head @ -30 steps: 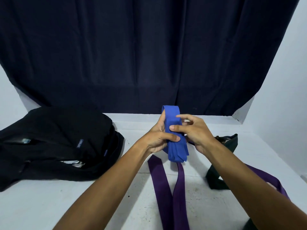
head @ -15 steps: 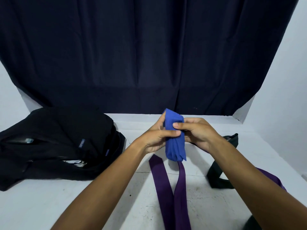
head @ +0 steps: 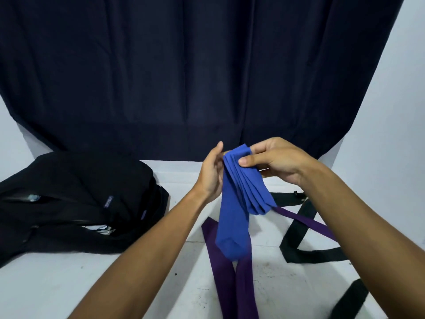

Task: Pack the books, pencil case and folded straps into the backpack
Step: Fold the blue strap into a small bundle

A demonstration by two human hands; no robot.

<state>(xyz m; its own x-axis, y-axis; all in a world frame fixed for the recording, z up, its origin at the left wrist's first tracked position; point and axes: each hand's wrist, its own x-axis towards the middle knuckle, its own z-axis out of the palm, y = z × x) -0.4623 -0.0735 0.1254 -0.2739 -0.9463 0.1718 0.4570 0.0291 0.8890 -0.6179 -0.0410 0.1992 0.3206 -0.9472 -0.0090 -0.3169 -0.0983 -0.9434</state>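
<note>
Both hands are gripping the blue strap's folded top.
Right hand (head: 276, 161) is pinching the blue strap (head: 239, 203), left hand (head: 210, 173) is bracing behind; soft, light, looking ready to unfold unless pinched across every layer.

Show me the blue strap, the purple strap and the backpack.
blue strap (head: 232, 226), head view, on its hanging loose end.
purple strap (head: 220, 270), head view, on its left length on the table.
backpack (head: 80, 185), head view, on its top panel.

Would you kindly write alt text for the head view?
Both hands, left hand and right hand, hold a folded blue strap above a white table. A black backpack lies left; purple strap and black strap lie unfolded.
</note>
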